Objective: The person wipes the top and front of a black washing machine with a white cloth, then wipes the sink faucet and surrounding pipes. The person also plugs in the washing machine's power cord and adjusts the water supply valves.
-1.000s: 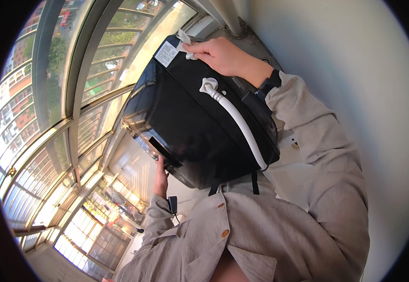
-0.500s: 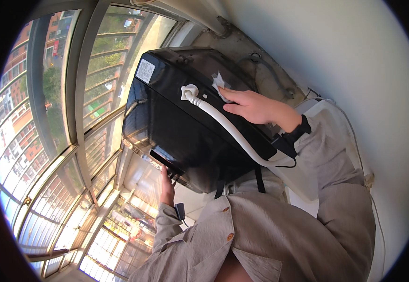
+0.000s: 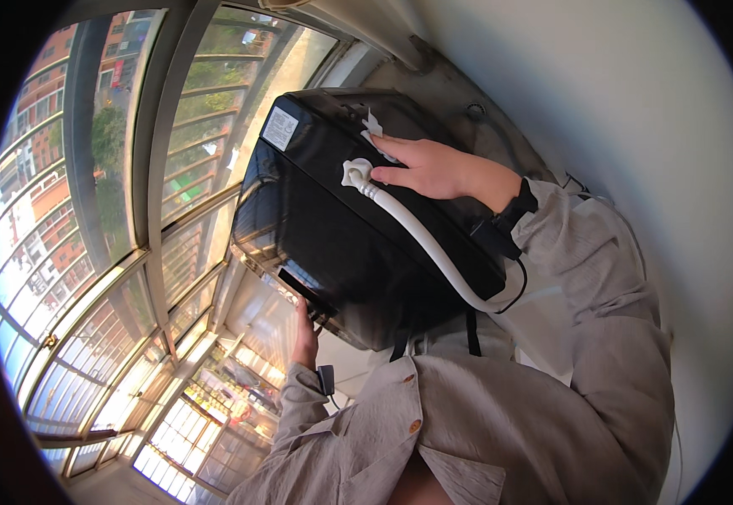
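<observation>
A glossy black boxy appliance (image 3: 295,223) is tilted in front of my body. A white ribbed hose (image 3: 434,240) leaves a white fitting (image 3: 356,172) on it and curves toward me. My right hand (image 3: 442,168) lies on the upper panel beside that fitting, pressing a crumpled white tissue (image 3: 372,126) under its fingers. Down at the near left edge, my left hand (image 3: 305,334) grips the appliance, its fingers partly hidden by the casing. A white label (image 3: 280,128) sits at the far left corner.
Barred windows (image 3: 206,126) run along the left, close to the appliance. A pale wall (image 3: 619,109) rises on the right. Behind the appliance are a grey floor hose (image 3: 501,143) and a round drain (image 3: 476,110). A thin cable (image 3: 627,227) hangs along the wall.
My right hand has slid the tissue toward the far side of the panel, and its thumb is now beside the hose fitting. My left hand keeps its hold; the view has shifted slightly.
</observation>
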Available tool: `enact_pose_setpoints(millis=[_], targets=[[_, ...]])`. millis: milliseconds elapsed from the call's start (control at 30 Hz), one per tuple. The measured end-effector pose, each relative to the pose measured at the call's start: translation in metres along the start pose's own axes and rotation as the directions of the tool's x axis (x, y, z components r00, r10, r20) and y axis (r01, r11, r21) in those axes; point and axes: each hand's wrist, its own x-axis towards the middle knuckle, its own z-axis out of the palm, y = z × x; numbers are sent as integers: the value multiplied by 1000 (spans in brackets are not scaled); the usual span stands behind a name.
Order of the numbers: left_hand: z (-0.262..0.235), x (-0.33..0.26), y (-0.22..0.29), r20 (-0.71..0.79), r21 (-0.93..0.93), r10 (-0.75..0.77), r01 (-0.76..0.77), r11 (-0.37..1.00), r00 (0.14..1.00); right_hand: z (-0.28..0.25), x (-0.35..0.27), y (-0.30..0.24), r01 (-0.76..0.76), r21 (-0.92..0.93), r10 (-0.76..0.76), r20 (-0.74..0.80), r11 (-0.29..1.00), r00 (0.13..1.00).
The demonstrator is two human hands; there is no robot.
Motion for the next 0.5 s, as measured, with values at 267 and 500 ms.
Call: enact_pose_setpoints(millis=[267, 500], targets=[[-1, 5, -9, -62, 3, 0, 0, 1000, 998, 5, 27, -23, -21, -61, 14, -114, 998, 993], [-3, 11, -14, -77, 8, 26, -26, 1000, 997, 5, 32, -14, 65, -163, -88, -137, 984, 987]])
